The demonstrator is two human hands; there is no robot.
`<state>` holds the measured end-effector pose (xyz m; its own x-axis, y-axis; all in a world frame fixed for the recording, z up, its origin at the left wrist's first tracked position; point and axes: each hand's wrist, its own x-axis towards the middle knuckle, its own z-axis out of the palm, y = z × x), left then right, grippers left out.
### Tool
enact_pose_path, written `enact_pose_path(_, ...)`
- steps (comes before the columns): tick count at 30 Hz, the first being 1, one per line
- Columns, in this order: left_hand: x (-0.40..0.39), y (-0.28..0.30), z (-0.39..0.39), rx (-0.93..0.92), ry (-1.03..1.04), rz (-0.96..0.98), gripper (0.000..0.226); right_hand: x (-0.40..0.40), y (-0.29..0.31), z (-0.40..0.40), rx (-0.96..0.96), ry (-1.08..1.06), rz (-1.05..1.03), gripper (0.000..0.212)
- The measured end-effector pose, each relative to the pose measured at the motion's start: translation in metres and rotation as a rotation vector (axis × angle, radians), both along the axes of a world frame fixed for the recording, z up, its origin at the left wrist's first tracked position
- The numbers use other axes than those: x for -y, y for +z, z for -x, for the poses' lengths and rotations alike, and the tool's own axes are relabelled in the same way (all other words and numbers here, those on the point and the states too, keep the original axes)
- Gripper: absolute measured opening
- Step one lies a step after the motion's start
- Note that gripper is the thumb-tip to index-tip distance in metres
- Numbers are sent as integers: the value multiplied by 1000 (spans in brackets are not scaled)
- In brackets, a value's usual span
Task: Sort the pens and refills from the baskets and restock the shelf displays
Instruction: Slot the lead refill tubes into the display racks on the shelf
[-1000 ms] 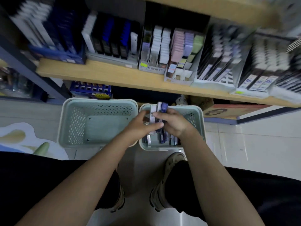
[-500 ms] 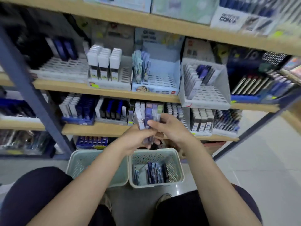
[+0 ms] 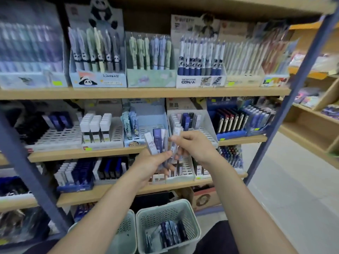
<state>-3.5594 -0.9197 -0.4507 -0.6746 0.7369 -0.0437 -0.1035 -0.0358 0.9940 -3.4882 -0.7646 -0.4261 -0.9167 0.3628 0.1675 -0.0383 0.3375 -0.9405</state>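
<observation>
My left hand (image 3: 150,163) grips a fanned bunch of slim refill boxes (image 3: 157,142), one grey box marked HB 07 and a dark blue one beside it. My right hand (image 3: 192,146) pinches a single pale refill box (image 3: 174,143) at the right side of the bunch. Both hands hover in front of the middle shelf, near a white slotted display tray (image 3: 205,133) holding a few dark refill boxes. On the floor below, a pale green basket (image 3: 192,222) holds several blue refill packs (image 3: 169,233). A second pale green basket (image 3: 128,233) stands to its left, its inside hidden by my left arm.
Wooden shelves on a blue metal frame (image 3: 302,74) fill the view. The top shelf carries pen display boxes, among them a panda box (image 3: 99,78) and a Detective Conan box (image 3: 200,81). Lower shelves hold slotted trays of refills. A cardboard box (image 3: 205,197) sits under the bottom shelf. White floor lies to the right.
My view has swung up from the baskets on the floor to the shelves. Both hands rose with the bunch of refill boxes from above the right basket to the middle shelf.
</observation>
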Motion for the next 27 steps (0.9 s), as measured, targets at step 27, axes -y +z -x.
enact_pose_path(27,-124,-15,10,-133,-9,116,14,-104,-22,-12,-142,-125,656,46)
